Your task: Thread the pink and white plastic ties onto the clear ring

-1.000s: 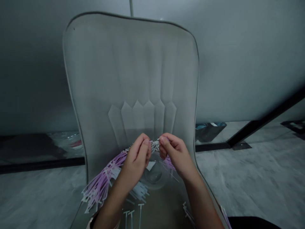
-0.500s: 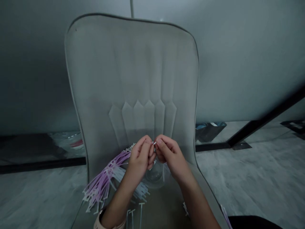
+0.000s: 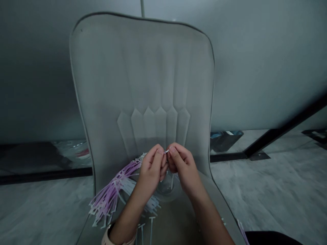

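My left hand (image 3: 152,164) and my right hand (image 3: 183,161) meet above the chair seat, thumbs and forefingers pinched. Between the fingertips shows a thin white strip end (image 3: 167,151), gripped from both sides; the rest of it is hidden. Below my hands sits a clear round plastic container (image 3: 165,195), with a pale strip slanting over it. Left of my left hand lies a fanned bundle of thin purple and white strips (image 3: 112,190) with T-shaped ends. Several loose white T-ended strips (image 3: 151,226) lie near my left forearm.
A grey padded chair (image 3: 143,75) carries all of this, its back rising ahead. Behind it is a pale panel (image 3: 255,61) with a black slanted bar (image 3: 286,124). A dark bag (image 3: 226,141) lies on the floor at right. More purple strips (image 3: 242,231) show at the seat's right edge.
My hands stay pinched together with only a slight shift of the fingers. The white piece between them lies at a flatter angle, and the pale strip below my right hand slants more.
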The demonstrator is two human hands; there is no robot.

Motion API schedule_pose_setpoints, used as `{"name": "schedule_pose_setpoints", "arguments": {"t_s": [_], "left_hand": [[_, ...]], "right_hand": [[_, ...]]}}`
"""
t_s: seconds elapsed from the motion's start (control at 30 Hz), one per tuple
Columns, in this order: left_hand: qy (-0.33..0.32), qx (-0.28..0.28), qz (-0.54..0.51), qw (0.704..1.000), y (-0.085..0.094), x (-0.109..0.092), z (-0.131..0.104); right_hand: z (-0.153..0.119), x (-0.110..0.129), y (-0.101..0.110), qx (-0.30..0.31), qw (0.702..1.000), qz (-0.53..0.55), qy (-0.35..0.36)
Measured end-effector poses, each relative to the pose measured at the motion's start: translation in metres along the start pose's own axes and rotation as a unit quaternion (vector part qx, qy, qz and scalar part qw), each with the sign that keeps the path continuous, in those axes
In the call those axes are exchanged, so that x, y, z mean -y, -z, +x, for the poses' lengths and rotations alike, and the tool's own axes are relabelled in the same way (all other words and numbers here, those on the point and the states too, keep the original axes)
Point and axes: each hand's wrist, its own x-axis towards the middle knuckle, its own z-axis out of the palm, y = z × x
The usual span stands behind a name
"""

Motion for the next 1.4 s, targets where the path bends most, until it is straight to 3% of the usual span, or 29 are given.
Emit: {"name": "schedule_pose_setpoints", "arguments": {"t_s": [1.4], "left_hand": [[-0.043, 0.007, 0.076, 0.996, 0.0002, 0.0013, -0.0028]], "right_hand": [[-0.0013, -0.0002, -0.001, 0.002, 0.995, -0.058, 0.078]]}}
